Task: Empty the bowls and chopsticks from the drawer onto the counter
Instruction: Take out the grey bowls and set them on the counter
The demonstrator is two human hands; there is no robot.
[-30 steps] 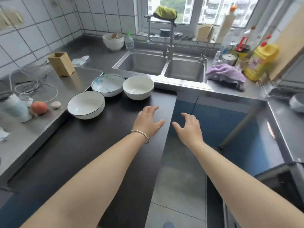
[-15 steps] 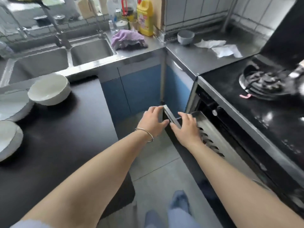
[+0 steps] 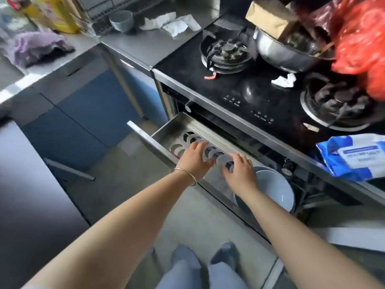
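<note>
The steel drawer point(image 3: 145, 136) under the stove stands pulled out toward me. Inside it lies a metal rack with several cut-out holes point(image 3: 188, 136). My left hand point(image 3: 195, 159), with a bangle on the wrist, hovers over the rack with fingers spread and holds nothing. My right hand point(image 3: 239, 172) is beside it, fingers apart, just left of a stack of pale blue-grey bowls point(image 3: 277, 188) in the drawer's right part. My right forearm hides part of the bowls. No chopsticks are visible.
A black gas stove point(image 3: 260, 94) sits right above the drawer, with a steel pot point(image 3: 287, 51), a red bag point(image 3: 362, 38) and a blue wipes pack point(image 3: 358, 157). A grey cup point(image 3: 121, 19) and purple cloth point(image 3: 39, 46) lie on the steel counter. The dark counter point(image 3: 31, 184) is at my left.
My view swung from the counter with white bowls to the stove. Both hands gripped the drawer front, the drawer came out, and the hands now hover over its inside.
</note>
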